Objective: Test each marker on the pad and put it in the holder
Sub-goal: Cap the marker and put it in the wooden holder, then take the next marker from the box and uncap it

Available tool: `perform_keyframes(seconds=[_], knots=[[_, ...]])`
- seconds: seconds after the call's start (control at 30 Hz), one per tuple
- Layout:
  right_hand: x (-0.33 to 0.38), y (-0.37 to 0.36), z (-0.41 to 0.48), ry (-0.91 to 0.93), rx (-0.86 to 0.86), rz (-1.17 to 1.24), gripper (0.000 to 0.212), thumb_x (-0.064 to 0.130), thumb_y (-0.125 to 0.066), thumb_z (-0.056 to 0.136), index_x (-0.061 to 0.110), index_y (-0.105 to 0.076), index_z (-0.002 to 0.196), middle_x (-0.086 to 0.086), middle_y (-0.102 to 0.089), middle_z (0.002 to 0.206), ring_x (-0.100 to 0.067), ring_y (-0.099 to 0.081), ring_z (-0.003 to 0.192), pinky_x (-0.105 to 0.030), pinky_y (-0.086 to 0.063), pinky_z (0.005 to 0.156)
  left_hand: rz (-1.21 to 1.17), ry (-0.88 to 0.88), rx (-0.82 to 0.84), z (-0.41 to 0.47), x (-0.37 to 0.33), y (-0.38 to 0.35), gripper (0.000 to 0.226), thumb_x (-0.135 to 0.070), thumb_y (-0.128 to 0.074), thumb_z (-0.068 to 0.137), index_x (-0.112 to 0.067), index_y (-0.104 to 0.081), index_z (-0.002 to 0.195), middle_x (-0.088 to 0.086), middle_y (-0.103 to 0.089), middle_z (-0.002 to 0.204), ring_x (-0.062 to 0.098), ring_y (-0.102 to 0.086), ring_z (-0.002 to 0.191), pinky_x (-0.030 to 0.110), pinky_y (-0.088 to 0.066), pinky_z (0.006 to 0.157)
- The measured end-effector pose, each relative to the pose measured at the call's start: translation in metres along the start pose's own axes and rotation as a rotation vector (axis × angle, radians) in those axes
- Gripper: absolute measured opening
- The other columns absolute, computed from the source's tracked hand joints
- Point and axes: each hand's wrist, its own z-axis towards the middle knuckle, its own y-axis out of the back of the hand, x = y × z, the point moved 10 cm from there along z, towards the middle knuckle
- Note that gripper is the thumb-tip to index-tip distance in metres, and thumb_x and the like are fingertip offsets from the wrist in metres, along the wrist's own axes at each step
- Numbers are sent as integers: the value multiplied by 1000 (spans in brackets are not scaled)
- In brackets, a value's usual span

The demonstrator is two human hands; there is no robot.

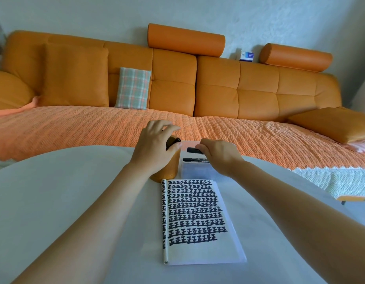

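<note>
Left hand [155, 144] grips a black marker [173, 142] over the cylindrical orange holder [167, 171]; right hand [218, 154] pinches another marker [195, 150].

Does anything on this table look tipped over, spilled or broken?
Nothing is spilled or broken. The orange holder stands upright and the right hand pinches a black marker. The only oddity is the pad: it lies slightly askew on the table, nearly filled with rows of black test marks.
</note>
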Motion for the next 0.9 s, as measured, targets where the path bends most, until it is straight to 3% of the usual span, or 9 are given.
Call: perform_keyframes(seconds=[0.17, 0.3, 0.4, 0.57, 0.7, 0.9], knots=[[5, 19, -14, -12, 15, 149, 39, 33, -28, 105, 15, -57, 86, 0, -56, 66, -16, -46, 57, -32, -30, 53, -22, -140, -87, 4, -40, 21, 36, -36, -62, 87, -17, -64, 117, 1, -59, 110, 22, -50, 105, 37, -43, 90], [12, 27, -41, -35, 61, 390, 23, 17, -41, 90, 9, -59, 80, -1, -53, 66, -13, -42, 58, -31, -28, 54, -67, -247, 21, -7, -76, 17, 41, -42, -53, 88, -16, -64, 117, -2, -61, 108, 19, -52, 101, 34, -44, 88], [13, 32, -63, -55, 54, 510, 15, 3, -49, 81, 13, -55, 72, 3, -46, 64, -10, -39, 57, -26, -28, 54, -59, -318, 110, -21, -95, 6, 34, -38, -59, 90, -18, -65, 116, -4, -64, 106, 19, -55, 99, 36, -47, 83], [-3, 34, -99, -135, 16, 568, 27, 5, -58, 83, 25, -65, 99, 10, -57, 85, -5, -51, 66, -12, -40, 57, -50, -314, 108, -40, -105, 12, 16, -18, -72, 85, -15, -72, 100, -3, -68, 90, 19, -55, 89, 41, -50, 70], [-23, 35, -125, -286, -45, 725, 24, 8, -66, 82, 30, -66, 94, 12, -65, 86, -6, -57, 65, -13, -45, 54, -75, -255, 108, -52, -103, 22, 17, -20, -71, 86, -15, -73, 102, -4, -65, 91, 19, -55, 87, 34, -46, 83], [-20, 33, -140, -389, -91, 1258, 10, 4, -68, 88, 11, -73, 94, -2, -66, 70, -16, -57, 64, -31, -49, 64, -83, -252, 298, -70, -117, 6, 24, -39, -64, 89, -24, -72, 108, -7, -59, 94, 13, -47, 95, 32, -44, 79]])
